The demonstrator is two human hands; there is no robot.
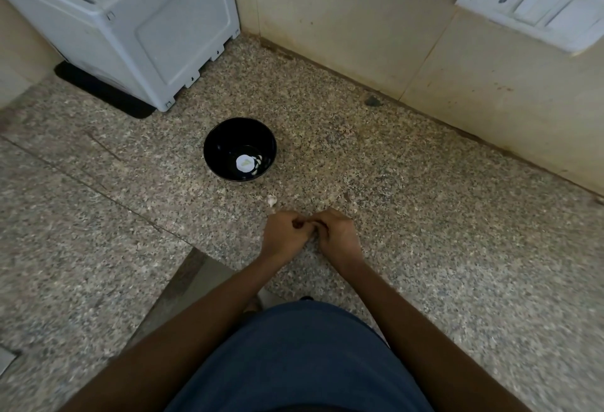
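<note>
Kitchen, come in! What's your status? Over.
Left hand and right hand pinching a tiny piece together, mostly hidden. Black bowl ahead, pale pieces inside. Loose pale scrap between bowl and hands, nothing blocking.

The desk [425, 183] is lit dimly and evenly. The bowl [222, 137] is left nearly black inside. The switch plate [536, 3] at two o'clock is blurred and bent.

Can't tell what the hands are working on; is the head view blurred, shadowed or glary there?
Head view: soft even light, no glare or hard shadow; left hand and right hand are sharp, but curled fingers hide most of the small piece they pinch; the wide-angle lens bends the wall edge; the corner socket plate looks soft.
</note>
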